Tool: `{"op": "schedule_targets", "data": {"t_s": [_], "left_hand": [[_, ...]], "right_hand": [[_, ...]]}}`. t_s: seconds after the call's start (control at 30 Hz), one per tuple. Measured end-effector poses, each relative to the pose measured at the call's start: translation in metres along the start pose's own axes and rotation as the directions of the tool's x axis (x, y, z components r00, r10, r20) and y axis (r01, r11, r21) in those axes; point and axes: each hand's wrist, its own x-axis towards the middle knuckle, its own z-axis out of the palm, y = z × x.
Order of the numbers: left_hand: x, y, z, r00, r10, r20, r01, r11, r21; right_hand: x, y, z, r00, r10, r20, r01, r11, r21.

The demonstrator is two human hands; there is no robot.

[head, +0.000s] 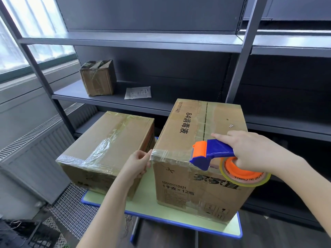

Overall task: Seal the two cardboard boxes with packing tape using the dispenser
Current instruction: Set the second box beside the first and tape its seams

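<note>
Step, I'd judge: running tape along the near top edge of box. To do it well, L hand should anchor the tape end at the corner. Pull dispenser away from it w/ steady tension, blade low to the cardboard, then rub the strip flat. Slack risks wrinkles.

Grip: L hand's thumb & fingers pinch the tape end against the box's near-left corner. R hand is curled round the dispenser handle, index finger straight along its top. Roll hangs just below that hand, over the box's front face. The strip spans between both hands.

Beyond L hand & to its left: 2nd box, top already taped. Both boxes sit on table. Far past both: small box on shelf.
</note>
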Motion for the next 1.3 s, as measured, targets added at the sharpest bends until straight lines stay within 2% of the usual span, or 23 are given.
{"op": "schedule_targets", "data": {"t_s": [0.07, 0.13, 0.2, 0.23, 0.27, 0.3, 0.33, 0.4, 0.5, 0.57, 0.63, 0.7, 0.8, 0.93, 1.03, 1.13, 1.3], "left_hand": [[-0.004, -0.004, -0.001, 0.994, -0.092, 0.052, 0.087, 0.992, 0.091], [-0.004, -0.011, 0.001, 0.992, -0.102, 0.079, 0.092, 0.989, 0.119], [-0.004, -0.012, 0.008, 0.993, 0.104, -0.056, -0.095, 0.986, 0.139], [-0.005, -0.009, 0.01, 0.953, 0.256, -0.163, -0.227, 0.958, 0.173], [-0.009, -0.004, 0.013, 0.878, 0.411, -0.244, -0.363, 0.906, 0.217], [-0.016, 0.003, 0.017, 0.794, 0.546, -0.266, -0.49, 0.835, 0.252], [-0.026, 0.011, 0.021, 0.717, 0.655, -0.237, -0.591, 0.752, 0.291], [-0.044, 0.024, 0.034, 0.616, 0.787, -0.041, -0.704, 0.573, 0.421], [-0.052, 0.026, 0.064, 0.597, 0.752, 0.28, -0.704, 0.323, 0.633], [-0.046, 0.018, 0.083, 0.623, 0.712, 0.325, -0.645, 0.232, 0.728], [-0.043, 0.014, 0.092, 0.596, 0.764, 0.247, -0.626, 0.25, 0.738], [-0.044, 0.013, 0.092, 0.548, 0.819, 0.169, -0.619, 0.261, 0.741], [-0.045, 0.014, 0.084, 0.491, 0.856, 0.16, -0.634, 0.225, 0.74], [-0.034, 0.012, 0.063, 0.51, 0.84, 0.187, -0.667, 0.248, 0.703], [-0.028, 0.008, 0.057, 0.499, 0.848, 0.178, -0.692, 0.266, 0.671], [-0.023, 0.005, 0.061, 0.48, 0.862, 0.162, -0.666, 0.238, 0.707], [-0.023, 0.006, 0.075, 0.448, 0.883, 0.14, -0.61, 0.188, 0.77]], "right_hand": [[-0.001, 0.0, -0.001, 1.0, -0.022, -0.018, 0.022, 1.0, -0.02], [-0.002, 0.001, 0.001, 0.999, -0.045, -0.026, 0.044, 0.999, -0.003], [-0.002, 0.002, 0.0, 0.999, -0.038, -0.04, 0.039, 0.999, 0.02], [-0.003, 0.002, 0.001, 0.998, -0.032, -0.062, 0.033, 0.999, 0.015], [-0.004, 0.002, 0.001, 0.994, -0.039, -0.098, 0.038, 0.999, -0.015], [-0.005, 0.002, 0.001, 0.988, -0.054, -0.146, 0.043, 0.996, -0.074], [-0.007, 0.001, 0.001, 0.979, -0.069, -0.192, 0.04, 0.988, -0.15], [-0.012, 0.001, 0.002, 0.966, -0.07, -0.248, 0.006, 0.969, -0.246], [-0.02, 0.008, 0.012, 0.952, 0.021, -0.305, -0.077, 0.982, -0.173], [-0.023, 0.016, 0.023, 0.932, 0.056, -0.359, -0.065, 0.998, -0.013], [-0.023, 0.023, 0.03, 0.92, 0.058, -0.389, -0.028, 0.996, 0.082], [-0.022, 0.026, 0.035, 0.915, 0.019, -0.404, 0.011, 0.997, 0.072], [-0.017, 0.021, 0.037, 0.885, -0.022, -0.464, 0.061, 0.996, 0.07], [-0.006, 0.008, 0.034, 0.855, -0.074, -0.513, 0.13, 0.989, 0.075], [0.001, 0.006, 0.029, 0.875, -0.097, -0.474, 0.16, 0.982, 0.096], [-0.005, 0.02, 0.031, 0.891, -0.083, -0.447, 0.165, 0.975, 0.147], [-0.022, 0.038, 0.044, 0.885, -0.092, -0.457, 0.161, 0.98, 0.116]]}}
